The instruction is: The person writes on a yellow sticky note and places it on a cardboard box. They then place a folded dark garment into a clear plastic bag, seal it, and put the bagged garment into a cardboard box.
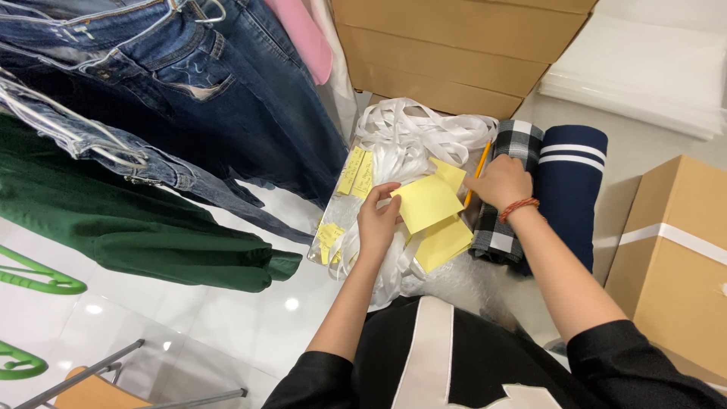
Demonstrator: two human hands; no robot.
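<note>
Two hands work over the bundle of white straps: the left hand pinches a yellow note flat to steady it, while the right hand grips an orange pencil beside the plaid fabric, poised for writing.

Head view — steeply downward, close.
</note>
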